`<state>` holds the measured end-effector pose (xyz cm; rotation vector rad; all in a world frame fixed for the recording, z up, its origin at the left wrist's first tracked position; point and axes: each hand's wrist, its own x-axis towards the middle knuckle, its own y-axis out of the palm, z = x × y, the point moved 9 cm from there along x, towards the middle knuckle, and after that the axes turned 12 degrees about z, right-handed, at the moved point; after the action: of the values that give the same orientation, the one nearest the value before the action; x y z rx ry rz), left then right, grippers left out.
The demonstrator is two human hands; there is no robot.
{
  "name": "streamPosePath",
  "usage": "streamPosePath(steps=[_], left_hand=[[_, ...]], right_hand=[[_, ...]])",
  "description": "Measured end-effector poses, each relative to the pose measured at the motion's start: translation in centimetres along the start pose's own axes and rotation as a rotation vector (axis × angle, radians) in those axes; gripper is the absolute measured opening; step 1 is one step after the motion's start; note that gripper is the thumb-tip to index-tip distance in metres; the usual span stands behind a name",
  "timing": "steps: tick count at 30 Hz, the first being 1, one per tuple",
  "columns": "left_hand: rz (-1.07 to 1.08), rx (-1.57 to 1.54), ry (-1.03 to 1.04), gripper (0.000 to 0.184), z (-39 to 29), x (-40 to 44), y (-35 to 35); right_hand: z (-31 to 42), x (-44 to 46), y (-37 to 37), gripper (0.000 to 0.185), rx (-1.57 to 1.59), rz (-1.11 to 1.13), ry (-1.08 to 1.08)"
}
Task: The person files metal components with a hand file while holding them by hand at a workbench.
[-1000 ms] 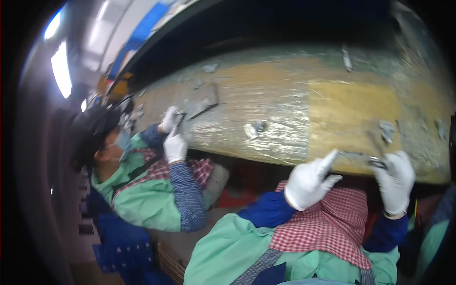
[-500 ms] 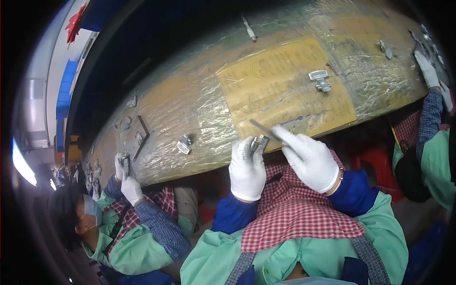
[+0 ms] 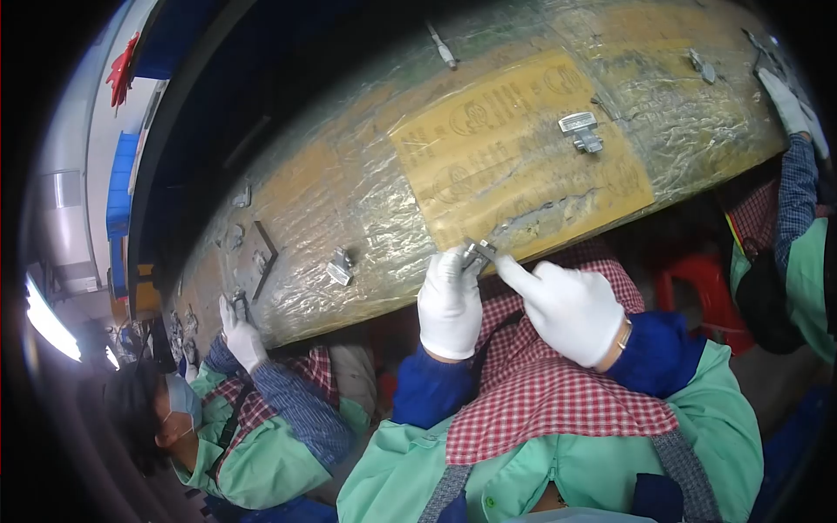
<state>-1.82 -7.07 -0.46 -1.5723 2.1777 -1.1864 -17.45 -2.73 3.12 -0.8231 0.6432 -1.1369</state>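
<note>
My white-gloved left hand [image 3: 450,305] is closed on a small metal part [image 3: 476,254] at the table's front edge. Just right of it, my gloved right hand [image 3: 567,307] has its index finger reaching toward the part; its other fingers are curled, and what they grip is hidden. Beyond both hands lies a yellow paper sheet [image 3: 488,148] with a silvery metal piece [image 3: 581,132] on its right side. Another metal piece [image 3: 341,266] rests on the plastic-covered table, left of my hands.
A co-worker [image 3: 253,427] in a mask sits at the left, near a dark plate [image 3: 255,261]. At the right edge is another person's gloved hand [image 3: 786,103]. A white-handled tool [image 3: 443,49] lies at the far side. A red stool [image 3: 702,292] stands below the table.
The view has shifted slightly since half a second ago. The dark flat tool between my hands no longer stands out. My right index finger is now close to the metal part.
</note>
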Motion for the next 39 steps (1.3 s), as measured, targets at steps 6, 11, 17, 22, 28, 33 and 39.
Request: streamPosePath(steps=[6,11,17,22,28,33,39], left_hand=[[0.008,0.029,-0.006,0.034,-0.3,0.0,0.2],[-0.028,0.032,-0.001,0.042,-0.4,0.1,0.1],[-0.016,0.03,-0.004,0.033,-0.4,-0.5,0.4],[-0.028,0.02,-0.024,0.036,0.4,-0.8,0.5],[-0.092,-0.154,-0.005,0.036,1.8,-1.6,1.2],[-0.146,-0.733,-0.25,0.031,3.0,-2.2,1.8],[-0.061,-0.052,-0.179,0.03,-1.2,-0.6,-1.2]], right_hand=[[-0.5,2.8,0.0,0.044,0.019,-0.124,0.024],[0.2,-2.0,-0.5,0.055,0.005,-0.015,0.056],[-1.0,2.2,0.3,0.05,-0.019,-0.136,0.054],[0.2,-0.6,-1.3,0.056,-0.06,-0.013,0.03],[-1.7,1.1,-0.9,0.051,-0.074,-0.114,0.096],[-1.9,2.9,-3.0,0.054,0.196,-0.364,-0.029],[-0.1,3.5,-1.9,0.045,0.166,-0.315,-0.192]])
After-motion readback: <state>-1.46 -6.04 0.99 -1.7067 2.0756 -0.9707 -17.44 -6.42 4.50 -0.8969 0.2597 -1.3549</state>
